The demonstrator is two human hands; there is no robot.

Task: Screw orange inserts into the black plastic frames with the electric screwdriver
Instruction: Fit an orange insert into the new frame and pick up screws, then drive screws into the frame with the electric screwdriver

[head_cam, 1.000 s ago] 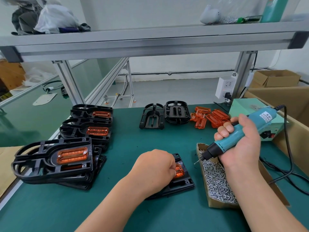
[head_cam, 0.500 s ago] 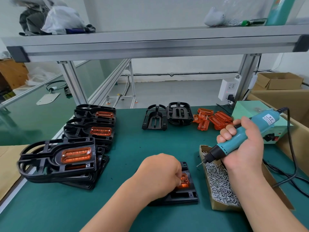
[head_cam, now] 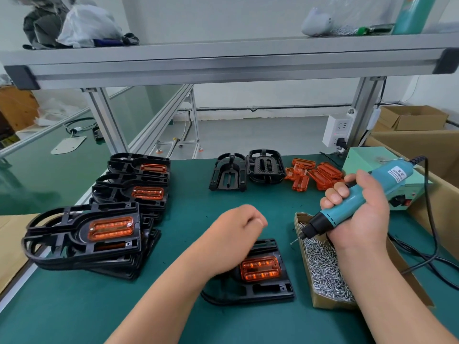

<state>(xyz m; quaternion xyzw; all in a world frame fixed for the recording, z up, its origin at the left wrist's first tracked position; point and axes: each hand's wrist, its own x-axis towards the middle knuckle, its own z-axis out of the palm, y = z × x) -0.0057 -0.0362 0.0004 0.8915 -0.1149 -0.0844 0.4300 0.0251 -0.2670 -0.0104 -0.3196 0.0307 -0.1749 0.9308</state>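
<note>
screws (head_cam: 325, 266) in cardboard box (head_cam: 330, 304)

left hand (head_cam: 233, 234) lifted off frame (head_cam: 263, 292), orange insert (head_cam: 260, 269) now uncovered

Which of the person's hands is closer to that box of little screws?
Right. The right hand, gripping the screwdriver, is over the screw box; the left hand is to its left, above a black frame.

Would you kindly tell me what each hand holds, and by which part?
The right hand grips the screwdriver around the middle of its teal body; the left hand, curled, holds nothing visible.
</note>
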